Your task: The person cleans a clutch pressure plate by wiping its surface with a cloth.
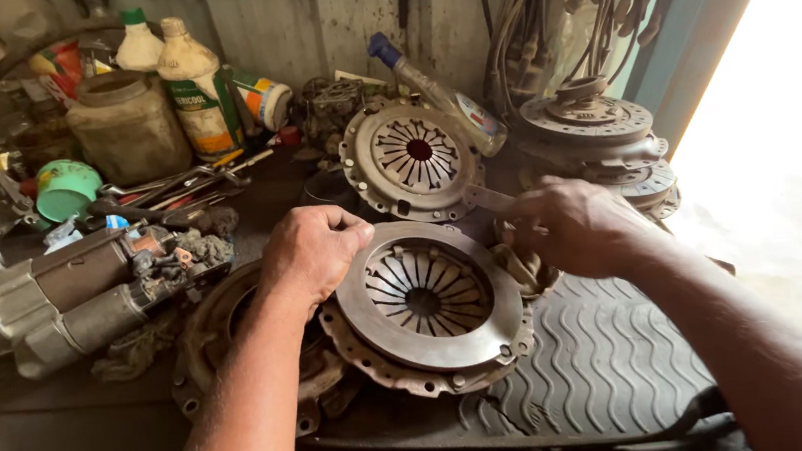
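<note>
Resting on the ribbed rubber mat (597, 354) near the bench's front edge, the clutch pressure plate (426, 298) is judged heavy, stiff steel, greasy; best gripped at opposite rim edges. Its upper-left rim is pinched by the curled left hand (311, 251). A flat metal tool (490, 197) is clamped in the closed right hand (572, 226).
</note>
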